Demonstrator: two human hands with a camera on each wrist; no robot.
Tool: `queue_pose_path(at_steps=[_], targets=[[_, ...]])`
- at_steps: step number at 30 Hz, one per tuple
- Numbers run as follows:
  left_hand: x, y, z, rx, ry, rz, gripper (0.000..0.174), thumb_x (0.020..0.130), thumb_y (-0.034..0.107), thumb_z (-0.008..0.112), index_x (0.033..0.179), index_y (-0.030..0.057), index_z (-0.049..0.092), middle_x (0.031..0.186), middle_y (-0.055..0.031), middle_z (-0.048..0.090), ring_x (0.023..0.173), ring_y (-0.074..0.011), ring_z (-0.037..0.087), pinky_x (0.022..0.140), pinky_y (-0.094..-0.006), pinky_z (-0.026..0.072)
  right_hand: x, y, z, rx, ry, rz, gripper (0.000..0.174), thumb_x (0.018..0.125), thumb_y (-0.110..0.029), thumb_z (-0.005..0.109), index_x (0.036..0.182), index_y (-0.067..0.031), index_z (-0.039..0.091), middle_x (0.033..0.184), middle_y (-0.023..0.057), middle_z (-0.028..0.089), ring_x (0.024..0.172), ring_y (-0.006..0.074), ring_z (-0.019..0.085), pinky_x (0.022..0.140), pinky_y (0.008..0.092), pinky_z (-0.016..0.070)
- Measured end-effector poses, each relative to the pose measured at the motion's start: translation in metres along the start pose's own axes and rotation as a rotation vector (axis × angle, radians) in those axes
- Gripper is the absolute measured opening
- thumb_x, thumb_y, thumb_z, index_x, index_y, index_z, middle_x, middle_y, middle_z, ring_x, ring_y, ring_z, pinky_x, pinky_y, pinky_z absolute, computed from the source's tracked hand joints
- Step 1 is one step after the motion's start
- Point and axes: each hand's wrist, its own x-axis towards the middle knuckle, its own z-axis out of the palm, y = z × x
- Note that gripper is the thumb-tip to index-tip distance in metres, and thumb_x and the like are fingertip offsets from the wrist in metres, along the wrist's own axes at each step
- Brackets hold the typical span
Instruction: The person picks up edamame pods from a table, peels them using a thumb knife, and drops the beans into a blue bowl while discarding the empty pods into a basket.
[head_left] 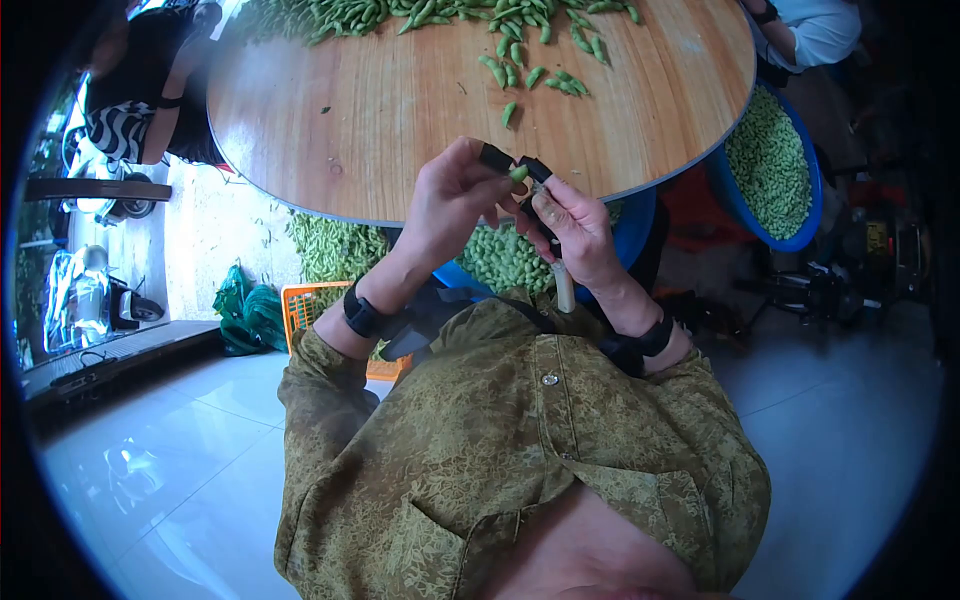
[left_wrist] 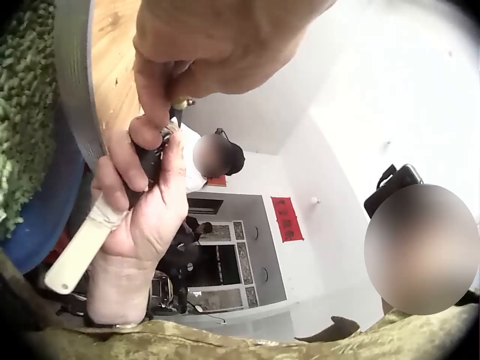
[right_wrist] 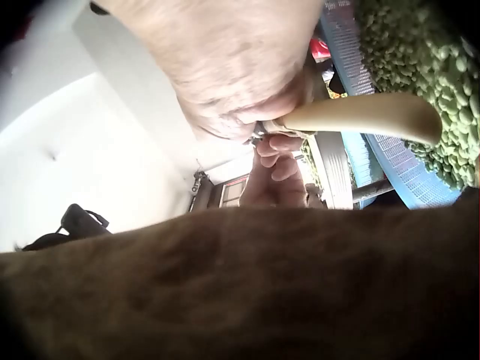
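Two hands meet above the near edge of the round wooden table (head_left: 400, 120). We see the left hand (head_left: 455, 195) pinching a green pod (head_left: 518, 173) in its fingertips, while the right hand (head_left: 575, 235) curls tight round a pale-handled knife (head_left: 565, 285) just beside the pod. A blue basin (head_left: 775, 243) of shelled beans sits below the table

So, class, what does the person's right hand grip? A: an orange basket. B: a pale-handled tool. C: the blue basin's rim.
B: the right hand curls round the pale-handled tool, while the left hand pinches a green pod beside it.
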Motion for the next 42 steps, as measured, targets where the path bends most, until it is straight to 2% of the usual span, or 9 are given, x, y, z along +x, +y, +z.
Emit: queue_pose_path(at_steps=[7, 10, 12, 19, 29, 32, 34, 37, 42], targets=[[-0.005, -0.008, 0.010, 0.143, 0.141, 0.130, 0.020, 0.088, -0.001, 0.060, 0.104, 0.0014, 0.048, 0.088, -0.0103, 0.069, 0.073, -0.0107, 0.064, 0.058, -0.0213, 0.0450, 0.000, 0.000, -0.007, 0.139, -0.094, 0.107, 0.029, 0.101, -0.021, 0.045, 0.121, -0.0022, 0.054, 0.077, 0.0008, 0.059, 0.049, 0.0020, 0.044, 0.043, 0.0159, 0.0325], [-0.008, -0.004, 0.011, 0.076, 0.130, -0.001, 0.018, 0.089, 0.001, 0.061, 0.104, 0.0010, 0.054, 0.086, -0.0077, 0.069, 0.071, -0.0087, 0.062, 0.056, -0.0204, 0.0425, -0.001, 0.000, -0.003, 0.068, -0.062, 0.061, 0.029, 0.101, -0.021, 0.046, 0.121, -0.0019, 0.054, 0.076, 0.0011, 0.059, 0.049, 0.0022, 0.044, 0.043, 0.0158, 0.0330], [-0.009, -0.002, 0.011, 0.026, 0.079, -0.072, 0.015, 0.090, -0.002, 0.057, 0.104, -0.0069, 0.056, 0.090, -0.0112, 0.068, 0.084, -0.0157, 0.066, 0.076, -0.0289, 0.0546, -0.001, 0.004, -0.005, 0.075, -0.063, 0.062, 0.031, 0.100, -0.020, 0.046, 0.125, -0.0018, 0.052, 0.075, 0.0011, 0.059, 0.050, 0.0023, 0.044, 0.043, 0.0158, 0.0333], [-0.012, -0.012, 0.008, -0.021, 0.064, -0.073, 0.012, 0.091, 0.001, 0.057, 0.100, -0.0066, 0.061, 0.091, -0.0073, 0.066, 0.083, -0.0142, 0.064, 0.082, -0.0299, 0.0539, -0.002, 0.003, -0.005, 0.116, -0.047, 0.075, 0.038, 0.100, -0.016, 0.047, 0.135, -0.0023, 0.047, 0.075, 0.0006, 0.059, 0.050, 0.0025, 0.044, 0.043, 0.0158, 0.0344], [-0.005, -0.023, -0.005, -0.426, -0.091, -0.234, 0.008, 0.091, 0.008, 0.060, 0.093, 0.0016, 0.064, 0.070, -0.0022, 0.060, 0.059, -0.0080, 0.054, 0.053, -0.0201, 0.0395, -0.004, 0.002, -0.017, 0.300, -0.152, 0.118, 0.030, 0.099, -0.014, 0.048, 0.126, -0.0024, 0.055, 0.072, 0.0020, 0.060, 0.045, 0.0026, 0.040, 0.039, 0.0157, 0.0302], [-0.004, -0.021, -0.004, -0.573, -0.189, -0.280, 0.008, 0.091, 0.008, 0.060, 0.094, 0.0018, 0.063, 0.070, -0.0018, 0.060, 0.059, -0.0082, 0.054, 0.053, -0.0208, 0.0401, -0.002, 0.002, -0.021, 0.313, -0.252, 0.093, 0.031, 0.097, -0.011, 0.052, 0.126, -0.0010, 0.055, 0.078, 0.0030, 0.062, 0.052, 0.0061, 0.050, 0.046, 0.0177, 0.0398], [-0.007, -0.021, 0.002, -0.293, -0.086, -0.208, 0.009, 0.092, 0.008, 0.058, 0.096, 0.0007, 0.062, 0.073, -0.0025, 0.061, 0.061, -0.0087, 0.055, 0.055, -0.0218, 0.0423, -0.006, 0.004, -0.015, -0.487, -0.114, -0.267, 0.034, 0.093, -0.008, 0.058, 0.126, 0.0008, 0.054, 0.087, 0.0046, 0.064, 0.068, 0.0090, 0.060, 0.061, 0.0213, 0.0491], [-0.012, -0.022, 0.024, -0.022, 0.049, -0.095, 0.011, 0.093, 0.008, 0.057, 0.098, -0.0020, 0.060, 0.077, -0.0030, 0.062, 0.061, -0.0094, 0.056, 0.054, -0.0229, 0.0442, -0.013, 0.009, -0.008, -0.451, -0.031, -0.231, 0.039, 0.089, -0.004, 0.062, 0.127, 0.0018, 0.052, 0.094, 0.0052, 0.065, 0.083, 0.0099, 0.062, 0.075, 0.0244, 0.0506], [-0.020, -0.015, 0.022, -0.057, 0.049, -0.143, 0.015, 0.091, 0.008, 0.060, 0.099, -0.0040, 0.059, 0.078, -0.0055, 0.065, 0.070, -0.0121, 0.061, 0.059, -0.0249, 0.0459, -0.013, 0.007, -0.009, -0.219, 0.106, -0.083, 0.039, 0.088, -0.008, 0.065, 0.124, 0.0011, 0.053, 0.091, 0.0018, 0.064, 0.080, 0.0051, 0.058, 0.073, 0.0211, 0.0478]])
